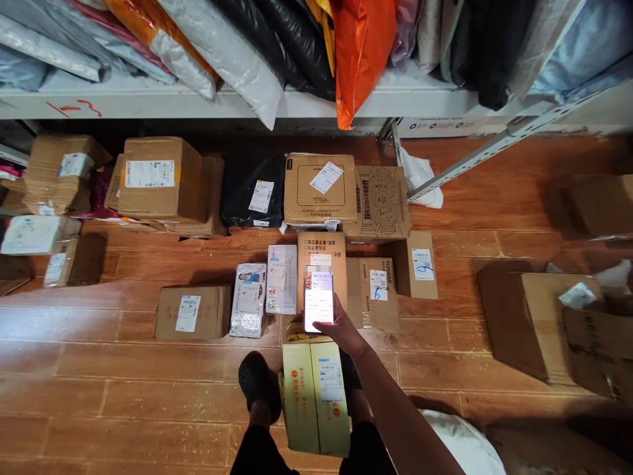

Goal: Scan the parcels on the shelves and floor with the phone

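My right hand (341, 328) is wrapped round a smartphone (319, 300) with a lit white screen, its thumb lying over the lower edge of the display. Below the phone is a yellow-green carton (309, 399) with a white shipping label, between my legs; whether anything supports it is hidden. Behind the phone stands a tall brown box (316, 244) with dark printing, partly covered by it. Just left of the phone are two white-grey parcels, one upright box (281, 277) and one wrapped box (248, 297). My left hand does not show.
A metal shelf (198, 105) full of bagged parcels runs across the top. Under it sit several cartons (163, 178) and a black parcel (252, 191). More boxes (534, 323) stand at the right. A slanting shelf post (475, 158) reaches the wooden floor (163, 389).
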Action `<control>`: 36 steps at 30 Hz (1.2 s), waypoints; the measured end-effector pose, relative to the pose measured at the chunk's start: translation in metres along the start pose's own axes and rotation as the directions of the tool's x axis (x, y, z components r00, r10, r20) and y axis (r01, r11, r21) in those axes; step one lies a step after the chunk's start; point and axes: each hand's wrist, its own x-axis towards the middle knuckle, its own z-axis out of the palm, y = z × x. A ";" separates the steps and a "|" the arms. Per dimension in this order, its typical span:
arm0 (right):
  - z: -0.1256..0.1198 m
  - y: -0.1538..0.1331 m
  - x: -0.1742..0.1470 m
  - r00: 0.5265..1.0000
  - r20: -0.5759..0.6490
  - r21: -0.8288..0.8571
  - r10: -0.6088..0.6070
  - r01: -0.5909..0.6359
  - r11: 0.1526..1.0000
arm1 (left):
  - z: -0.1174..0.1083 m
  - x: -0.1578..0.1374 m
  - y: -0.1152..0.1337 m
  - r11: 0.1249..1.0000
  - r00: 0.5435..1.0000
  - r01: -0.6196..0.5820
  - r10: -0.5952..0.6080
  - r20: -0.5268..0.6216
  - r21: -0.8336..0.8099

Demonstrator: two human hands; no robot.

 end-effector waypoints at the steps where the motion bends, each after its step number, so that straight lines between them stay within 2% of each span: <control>1: 0.001 0.000 -0.001 1.000 0.001 0.003 0.006 -0.006 1.000 | 0.003 0.000 0.000 1.000 1.000 0.007 -0.006 0.017 -0.012; 5: 0.006 -0.002 -0.008 0.999 0.028 0.047 0.039 -0.041 0.998 | 0.014 0.002 -0.004 0.999 0.998 0.037 -0.035 0.043 -0.038; 9: 0.016 -0.008 -0.019 0.993 0.089 0.131 0.071 -0.083 0.988 | 0.019 0.004 -0.012 0.997 0.997 0.074 -0.074 -0.014 0.019; 11: 0.021 -0.011 -0.024 0.990 0.112 0.168 0.084 -0.102 0.981 | 0.020 0.003 -0.016 0.998 0.998 0.059 -0.058 -0.028 0.033; 15: 0.030 -0.014 -0.031 0.986 0.133 0.213 0.102 -0.129 0.968 | 0.020 -0.002 -0.022 1.000 1.000 -0.022 0.021 0.014 0.018; 18: 0.035 -0.008 -0.037 0.984 0.115 0.281 0.134 -0.161 0.946 | 0.022 -0.006 -0.025 0.999 1.000 -0.021 0.020 0.016 0.030; 22: 0.043 0.013 -0.044 0.980 0.088 0.344 0.180 -0.200 0.918 | 0.029 -0.009 -0.030 0.997 0.995 0.014 -0.021 0.099 0.074; 26: 0.053 0.049 -0.044 0.972 0.055 0.359 0.230 -0.234 0.904 | 0.036 -0.008 -0.037 0.995 0.985 0.045 -0.059 0.163 0.091; 31: 0.068 0.095 -0.023 0.960 0.049 0.350 0.274 -0.274 0.896 | 0.046 -0.001 -0.045 0.995 0.992 0.072 -0.079 0.102 0.070; 36: 0.087 0.120 0.016 0.982 -0.013 0.318 0.190 -0.177 0.932 | 0.062 0.008 -0.056 0.994 0.994 0.096 -0.098 0.048 0.053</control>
